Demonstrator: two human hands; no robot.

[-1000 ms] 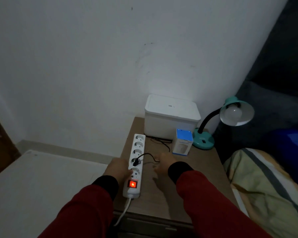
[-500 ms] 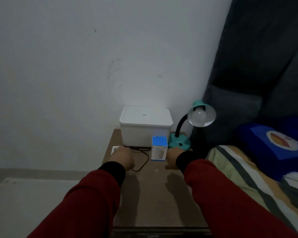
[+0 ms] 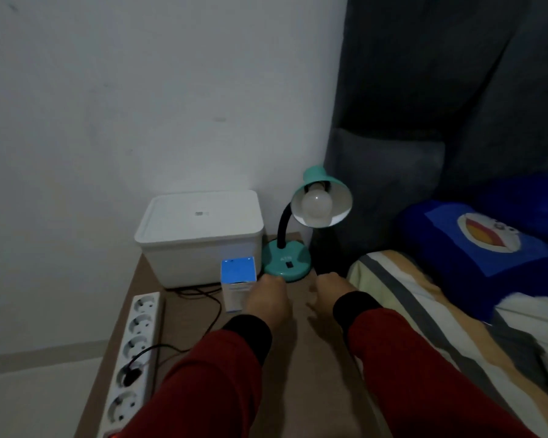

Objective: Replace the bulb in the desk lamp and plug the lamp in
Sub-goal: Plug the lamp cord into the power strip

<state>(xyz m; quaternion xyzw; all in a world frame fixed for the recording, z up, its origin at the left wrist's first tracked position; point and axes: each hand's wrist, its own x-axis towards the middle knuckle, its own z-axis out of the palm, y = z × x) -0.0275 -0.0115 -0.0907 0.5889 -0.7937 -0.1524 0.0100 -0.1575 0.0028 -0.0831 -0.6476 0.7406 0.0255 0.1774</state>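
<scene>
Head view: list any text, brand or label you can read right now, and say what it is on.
Teal desk lamp base: short raised lettering above the switch, too blurred to read.
White lidded plastic box: a small mark on the lid, too small to read.
Small blue and white carton: print on its front, too dim to read.
White power strip: no legible text.
Nothing can be quoted.

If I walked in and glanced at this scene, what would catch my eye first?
Probably the teal desk lamp at the back right of the small wooden table, its shade tipped toward you so the unlit white bulb shows. Next, two red-sleeved arms reaching in, the left hand and right hand low by the lamp's base. A white power strip along the table's left edge has one black plug in it.
</scene>
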